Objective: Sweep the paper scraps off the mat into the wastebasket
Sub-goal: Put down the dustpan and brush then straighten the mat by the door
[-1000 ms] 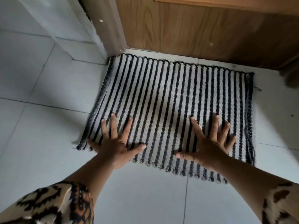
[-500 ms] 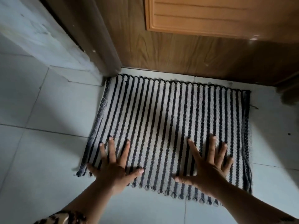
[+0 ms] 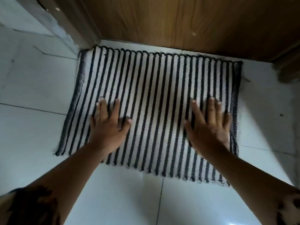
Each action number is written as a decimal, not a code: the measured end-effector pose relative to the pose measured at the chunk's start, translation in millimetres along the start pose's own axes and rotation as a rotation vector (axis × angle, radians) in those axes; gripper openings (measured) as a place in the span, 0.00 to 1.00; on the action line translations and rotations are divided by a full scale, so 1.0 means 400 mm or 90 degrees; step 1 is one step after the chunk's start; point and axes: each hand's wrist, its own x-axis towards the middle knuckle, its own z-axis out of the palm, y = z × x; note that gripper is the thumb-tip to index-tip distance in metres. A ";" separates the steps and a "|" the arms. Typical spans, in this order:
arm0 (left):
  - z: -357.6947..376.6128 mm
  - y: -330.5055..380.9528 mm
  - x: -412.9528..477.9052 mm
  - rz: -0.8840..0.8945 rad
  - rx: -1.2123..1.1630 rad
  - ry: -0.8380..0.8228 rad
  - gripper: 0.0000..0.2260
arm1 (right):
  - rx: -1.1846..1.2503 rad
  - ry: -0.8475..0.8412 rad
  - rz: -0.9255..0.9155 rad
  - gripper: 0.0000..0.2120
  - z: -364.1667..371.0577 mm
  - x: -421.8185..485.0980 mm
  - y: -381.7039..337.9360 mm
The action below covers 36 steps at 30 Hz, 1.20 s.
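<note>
On the floor (image 3: 40,127), we are pressing our left hand (image 3: 107,127) and right hand (image 3: 209,127) flat on the striped mat (image 3: 154,86), fingers (image 3: 116,109) straight, gripping nothing. Soft and light, it is likely bunching easily; we are favouring its near corners. No scraps are showing.

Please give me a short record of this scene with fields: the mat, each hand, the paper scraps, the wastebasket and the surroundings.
mat: black and white stripes, lying flat on the floor
left hand: palm down on the mat, fingers straight
right hand: palm down on the mat, fingers straight, slightly blurred
paper scraps: none visible
wastebasket: not in view
surroundings: white tiled floor; wooden door beyond the mat's far edge
</note>
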 end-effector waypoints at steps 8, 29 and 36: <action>0.059 0.107 0.028 0.111 0.081 -0.033 0.34 | -0.018 0.022 0.069 0.33 -0.015 -0.005 0.174; -0.151 0.106 0.410 -0.046 0.105 -0.026 0.37 | 0.025 0.047 0.042 0.32 0.015 0.006 0.034; -0.012 0.139 0.276 0.098 0.086 0.125 0.35 | 0.018 0.045 0.044 0.33 0.015 0.008 0.036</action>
